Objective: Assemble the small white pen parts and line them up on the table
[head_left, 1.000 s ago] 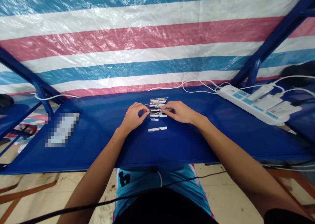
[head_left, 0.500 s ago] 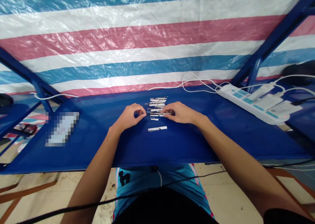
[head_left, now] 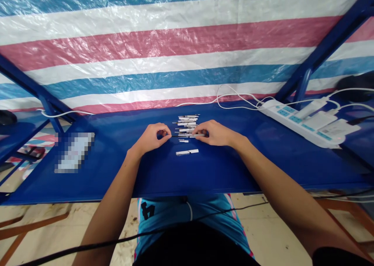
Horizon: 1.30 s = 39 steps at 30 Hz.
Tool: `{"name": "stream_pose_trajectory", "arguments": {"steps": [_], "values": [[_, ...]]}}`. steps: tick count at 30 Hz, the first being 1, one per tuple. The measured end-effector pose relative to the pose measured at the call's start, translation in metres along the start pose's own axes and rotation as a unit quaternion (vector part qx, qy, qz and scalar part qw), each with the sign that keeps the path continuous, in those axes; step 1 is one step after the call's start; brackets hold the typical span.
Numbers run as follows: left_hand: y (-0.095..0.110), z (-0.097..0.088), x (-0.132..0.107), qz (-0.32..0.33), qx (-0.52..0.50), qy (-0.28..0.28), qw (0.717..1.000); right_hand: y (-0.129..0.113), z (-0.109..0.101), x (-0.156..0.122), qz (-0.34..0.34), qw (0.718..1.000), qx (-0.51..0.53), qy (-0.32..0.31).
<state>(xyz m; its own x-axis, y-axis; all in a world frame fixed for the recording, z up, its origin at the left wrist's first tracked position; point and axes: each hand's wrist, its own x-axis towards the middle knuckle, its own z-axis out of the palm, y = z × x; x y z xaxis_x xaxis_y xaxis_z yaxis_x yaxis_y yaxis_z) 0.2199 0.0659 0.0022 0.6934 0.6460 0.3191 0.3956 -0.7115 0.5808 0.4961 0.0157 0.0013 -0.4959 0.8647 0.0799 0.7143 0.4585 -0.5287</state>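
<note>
My left hand point(head_left: 154, 137) pinches the end of a thin dark rod point(head_left: 175, 136), which looks like a pen refill, between thumb and index finger. The rod runs right, toward my right hand point(head_left: 214, 133). That hand is closed on a slim greyish-white pen barrel point(head_left: 200, 135); whether rod and barrel are joined I cannot make out. Just beyond lies a row of several white pens and pen parts point(head_left: 187, 120), partly covered by my right fingers. Nearer to me are a short white pen piece point(head_left: 184, 140) and a white pen point(head_left: 187, 152) with a clear end.
A white power strip point(head_left: 300, 123) with plugs and cables sits on the right of the blue table point(head_left: 228, 172). At the left lies a pixelated flat object point(head_left: 74, 153). A striped plastic sheet point(head_left: 163, 55) hangs behind, between blue metal posts. A black cable crosses my lap.
My left hand has moved slightly left, away from the right hand, and more of the dark refill shows between them. My right hand stays almost in place.
</note>
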Motion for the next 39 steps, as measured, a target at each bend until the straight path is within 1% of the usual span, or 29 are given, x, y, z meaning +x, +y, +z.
{"name": "stream_pose_trajectory", "arguments": {"steps": [5,11,26,33,39], "values": [[0.0015,-0.0015,-0.0015,-0.010,-0.002,-0.001,1.000,-0.0019,-0.0004,-0.0011,0.011,1.000,0.002,-0.004],[0.0030,-0.0026,-0.0015,-0.013,-0.009,-0.016,1.000,-0.0016,-0.0004,-0.0021,0.002,1.000,0.016,-0.010],[0.0024,-0.0026,-0.0014,-0.026,-0.024,-0.038,0.999,-0.0044,-0.0025,-0.0022,0.024,0.999,0.002,-0.032],[0.0057,-0.0028,-0.0009,-0.032,-0.028,-0.023,0.999,-0.0036,-0.0023,-0.0017,0.021,0.999,-0.015,-0.032],[0.0085,-0.0026,-0.0001,-0.035,-0.035,0.001,0.999,-0.0054,-0.0024,-0.0016,0.035,0.998,-0.019,-0.038]]}}
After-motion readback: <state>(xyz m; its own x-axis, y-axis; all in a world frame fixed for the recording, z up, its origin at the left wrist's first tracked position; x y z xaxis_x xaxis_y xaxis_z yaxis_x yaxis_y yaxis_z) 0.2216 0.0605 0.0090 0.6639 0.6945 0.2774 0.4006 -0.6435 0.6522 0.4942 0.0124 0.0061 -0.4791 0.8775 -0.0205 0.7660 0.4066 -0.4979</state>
